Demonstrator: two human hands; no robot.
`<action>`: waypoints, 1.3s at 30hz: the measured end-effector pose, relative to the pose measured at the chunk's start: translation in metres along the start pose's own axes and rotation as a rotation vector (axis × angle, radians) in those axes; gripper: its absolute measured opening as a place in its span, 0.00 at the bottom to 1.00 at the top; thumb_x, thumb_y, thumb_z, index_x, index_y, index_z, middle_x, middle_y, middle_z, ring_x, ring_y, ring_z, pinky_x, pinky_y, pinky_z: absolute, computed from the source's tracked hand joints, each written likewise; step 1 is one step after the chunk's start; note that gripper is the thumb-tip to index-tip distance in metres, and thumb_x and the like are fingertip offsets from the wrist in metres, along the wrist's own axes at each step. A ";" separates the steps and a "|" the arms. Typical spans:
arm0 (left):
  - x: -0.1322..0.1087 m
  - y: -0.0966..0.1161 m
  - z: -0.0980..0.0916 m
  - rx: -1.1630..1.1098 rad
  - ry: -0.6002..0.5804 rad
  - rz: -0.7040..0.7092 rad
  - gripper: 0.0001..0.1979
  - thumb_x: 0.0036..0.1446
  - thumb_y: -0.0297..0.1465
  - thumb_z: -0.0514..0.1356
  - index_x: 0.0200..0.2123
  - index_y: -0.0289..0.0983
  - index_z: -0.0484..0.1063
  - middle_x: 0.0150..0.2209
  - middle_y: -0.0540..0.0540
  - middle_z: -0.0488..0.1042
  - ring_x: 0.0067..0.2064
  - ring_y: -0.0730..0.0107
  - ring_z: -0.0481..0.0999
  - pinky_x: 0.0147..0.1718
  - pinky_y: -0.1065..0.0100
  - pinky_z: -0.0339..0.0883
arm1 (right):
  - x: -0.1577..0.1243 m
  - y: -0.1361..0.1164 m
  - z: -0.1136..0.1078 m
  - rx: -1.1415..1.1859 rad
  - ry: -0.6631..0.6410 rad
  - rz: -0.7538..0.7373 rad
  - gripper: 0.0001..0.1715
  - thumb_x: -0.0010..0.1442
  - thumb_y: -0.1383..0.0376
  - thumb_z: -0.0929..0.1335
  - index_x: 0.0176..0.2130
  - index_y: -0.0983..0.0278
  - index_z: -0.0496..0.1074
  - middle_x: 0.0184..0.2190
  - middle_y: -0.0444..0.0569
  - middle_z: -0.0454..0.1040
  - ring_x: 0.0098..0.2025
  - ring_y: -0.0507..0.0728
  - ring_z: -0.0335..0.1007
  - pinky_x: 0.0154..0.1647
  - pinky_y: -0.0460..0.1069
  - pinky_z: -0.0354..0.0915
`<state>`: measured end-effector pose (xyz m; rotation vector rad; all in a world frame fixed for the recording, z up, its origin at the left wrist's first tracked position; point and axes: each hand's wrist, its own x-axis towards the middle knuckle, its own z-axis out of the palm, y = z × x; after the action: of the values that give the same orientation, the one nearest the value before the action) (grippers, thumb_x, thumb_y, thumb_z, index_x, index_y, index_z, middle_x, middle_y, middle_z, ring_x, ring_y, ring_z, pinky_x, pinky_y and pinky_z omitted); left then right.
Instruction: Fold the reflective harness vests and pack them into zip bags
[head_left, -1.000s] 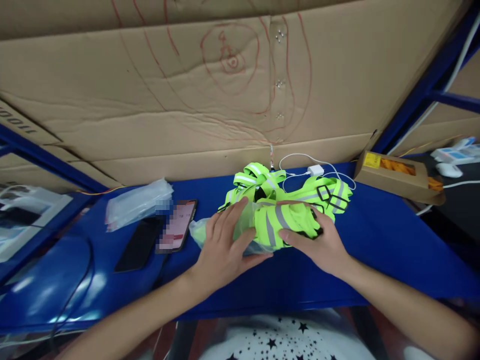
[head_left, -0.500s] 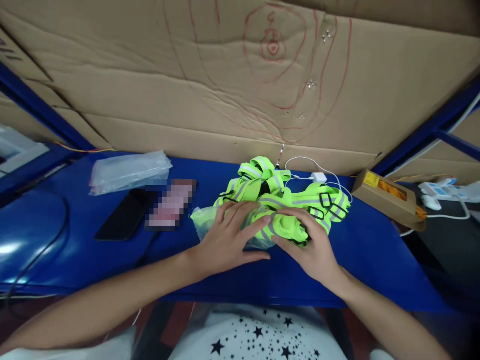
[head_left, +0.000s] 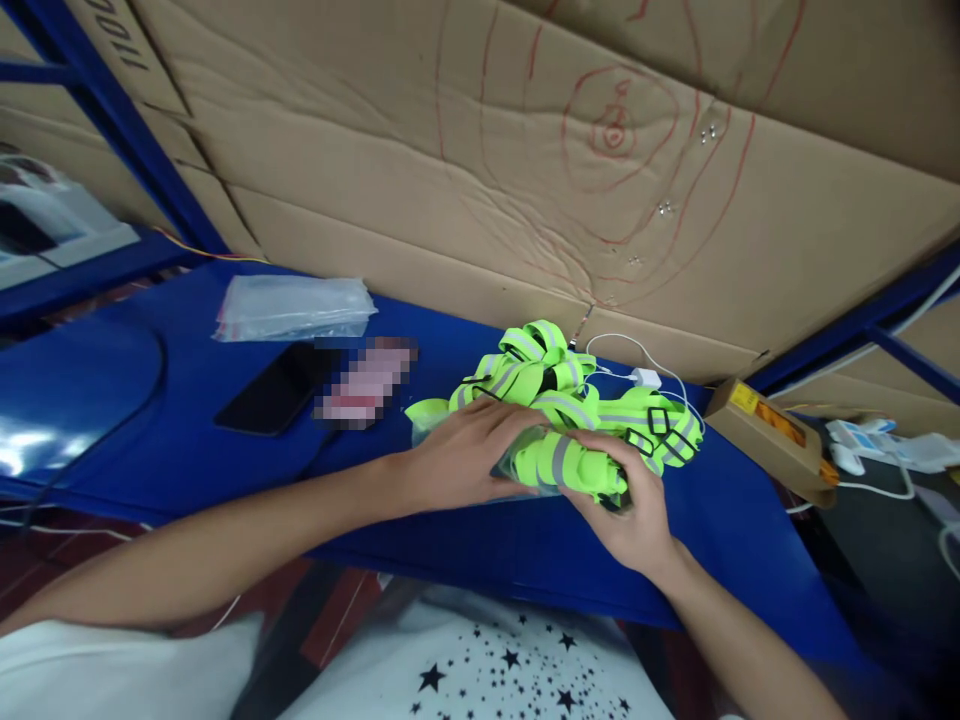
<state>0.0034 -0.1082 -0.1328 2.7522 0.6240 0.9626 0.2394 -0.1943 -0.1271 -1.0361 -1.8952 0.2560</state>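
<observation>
My right hand (head_left: 637, 515) wraps round the outer end of a folded bundle of neon-green reflective straps (head_left: 570, 465) with a grey stripe. The bundle's left end sits in the mouth of a clear plastic bag (head_left: 508, 462). My left hand (head_left: 469, 450) is closed round the bag from above, and its thumb is hidden. Green material shows through the bag at its far left end. Just behind both hands lies a loose heap of the same reflective straps (head_left: 536, 378), with black buckles (head_left: 639, 443) on its right side.
A stack of clear plastic bags (head_left: 296, 308) lies at the back left of the blue table (head_left: 420, 555). Nearer are a black phone (head_left: 266, 390) and a pixelated pink item (head_left: 367, 382). A white cable with plug (head_left: 646, 378) and an open cardboard box (head_left: 772, 440) stand right. A cardboard wall (head_left: 375, 150) rises behind.
My left fingers have closed round the bag, where the thumb and fingers were spread before. The bag's mouth now stands wider round the strap bundle. The camera view has tilted and shifted.
</observation>
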 end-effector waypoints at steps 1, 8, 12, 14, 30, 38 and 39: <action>0.000 0.001 0.000 -0.073 -0.030 -0.040 0.37 0.54 0.46 0.71 0.60 0.38 0.62 0.55 0.38 0.76 0.56 0.51 0.76 0.55 0.53 0.68 | 0.000 0.000 0.000 0.003 0.004 -0.005 0.30 0.58 0.72 0.75 0.57 0.57 0.69 0.54 0.51 0.77 0.57 0.60 0.76 0.58 0.54 0.73; 0.008 -0.005 -0.022 -0.321 -0.144 -0.125 0.33 0.55 0.45 0.71 0.59 0.41 0.64 0.55 0.42 0.76 0.55 0.55 0.78 0.51 0.58 0.69 | 0.003 0.000 -0.003 0.002 0.058 0.040 0.29 0.57 0.72 0.75 0.56 0.57 0.71 0.54 0.50 0.77 0.57 0.60 0.75 0.58 0.54 0.72; 0.010 -0.014 -0.020 -0.223 -0.016 -0.087 0.23 0.58 0.45 0.69 0.51 0.40 0.70 0.47 0.46 0.80 0.48 0.61 0.81 0.47 0.63 0.69 | 0.005 0.000 -0.004 -0.043 0.091 0.095 0.27 0.57 0.68 0.76 0.55 0.57 0.72 0.53 0.50 0.79 0.55 0.61 0.76 0.55 0.54 0.74; 0.009 -0.017 -0.015 -0.158 0.035 -0.054 0.23 0.57 0.47 0.69 0.49 0.40 0.71 0.45 0.47 0.81 0.46 0.62 0.81 0.45 0.64 0.69 | 0.005 0.001 -0.003 -0.062 0.086 0.145 0.26 0.57 0.66 0.77 0.54 0.57 0.72 0.51 0.49 0.79 0.53 0.61 0.77 0.53 0.53 0.74; 0.004 -0.015 -0.008 -0.069 0.033 0.087 0.25 0.59 0.44 0.69 0.55 0.38 0.71 0.46 0.43 0.82 0.45 0.61 0.82 0.46 0.64 0.71 | -0.001 0.002 0.000 -0.135 -0.021 -0.093 0.32 0.57 0.73 0.73 0.58 0.56 0.71 0.57 0.51 0.76 0.58 0.63 0.75 0.59 0.59 0.73; 0.003 -0.002 -0.003 -0.031 0.052 -0.098 0.35 0.51 0.63 0.62 0.46 0.38 0.72 0.38 0.45 0.82 0.38 0.59 0.83 0.35 0.65 0.69 | 0.000 -0.002 0.008 -0.102 0.071 0.262 0.23 0.57 0.58 0.77 0.50 0.60 0.72 0.40 0.47 0.81 0.37 0.58 0.79 0.37 0.50 0.76; 0.002 0.000 -0.003 -0.045 0.018 -0.162 0.36 0.50 0.64 0.62 0.45 0.38 0.72 0.36 0.46 0.82 0.36 0.59 0.83 0.33 0.66 0.67 | -0.001 -0.002 0.009 -0.097 0.064 0.272 0.23 0.57 0.57 0.77 0.49 0.60 0.72 0.39 0.47 0.81 0.36 0.57 0.78 0.36 0.50 0.76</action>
<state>0.0035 -0.1073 -0.1294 2.6094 0.8046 0.9536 0.2315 -0.1938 -0.1313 -1.3545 -1.7210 0.2849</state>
